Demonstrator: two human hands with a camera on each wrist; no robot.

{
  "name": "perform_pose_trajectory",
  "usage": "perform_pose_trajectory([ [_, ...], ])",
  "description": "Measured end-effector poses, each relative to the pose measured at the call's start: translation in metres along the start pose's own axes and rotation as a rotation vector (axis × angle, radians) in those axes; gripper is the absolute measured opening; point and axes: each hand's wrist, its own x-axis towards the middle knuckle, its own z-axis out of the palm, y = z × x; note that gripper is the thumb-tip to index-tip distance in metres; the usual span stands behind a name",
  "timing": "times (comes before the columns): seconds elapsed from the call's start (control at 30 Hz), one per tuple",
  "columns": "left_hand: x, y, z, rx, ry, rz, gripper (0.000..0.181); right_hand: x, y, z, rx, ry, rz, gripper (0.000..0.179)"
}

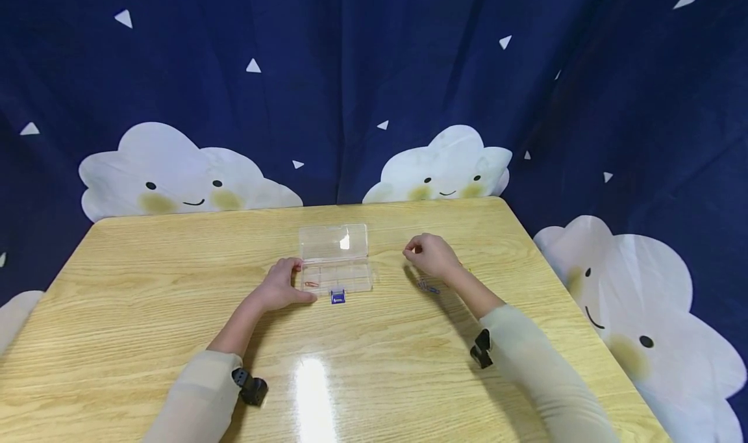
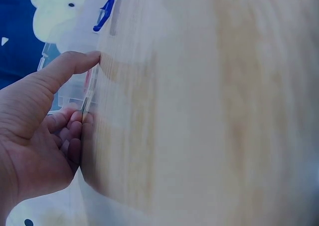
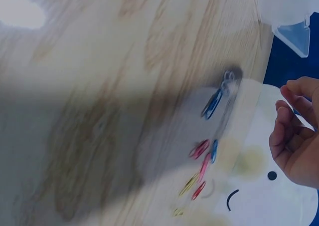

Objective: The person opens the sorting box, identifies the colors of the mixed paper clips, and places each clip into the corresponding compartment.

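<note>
In the head view, a clear plastic box sits on the table, its long axis running from nine to three o'clock. The lid stands open toward twelve o'clock, and the blue latch projects from the front edge toward six. A red clip lies at the box's left end, its length roughly along the nine-to-three line.

The left hand grasps that nine o'clock end, thumb at the front corner and fingers at the side. The right hand is raised at about two o'clock from the box, fingers curled in and thumb near the index fingertip; whether anything is held there, one cannot tell.

Below the right hand, loose paper clips lie on the table at about three o'clock from the box. In the right wrist view, the large blue clip, the yellow clip and the pink clip each slant from one to seven o'clock.
</note>
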Motion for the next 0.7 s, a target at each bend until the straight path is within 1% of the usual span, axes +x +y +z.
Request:
perform_pose_trajectory([
  [0.2,0.001,-0.002,0.000,-0.001,-0.002,0.001,0.081,-0.002,0.010,-0.002,-0.012,0.006,0.046,0.023],
  [0.47,0.001,0.000,0.000,-0.010,-0.001,-0.003,0.082,-0.010,0.026,-0.013,-0.011,0.046,0.050,0.021],
  [0.7,0.000,0.002,0.000,-0.017,-0.012,-0.019,0.085,-0.018,0.043,-0.019,-0.023,0.070,0.088,0.021],
])
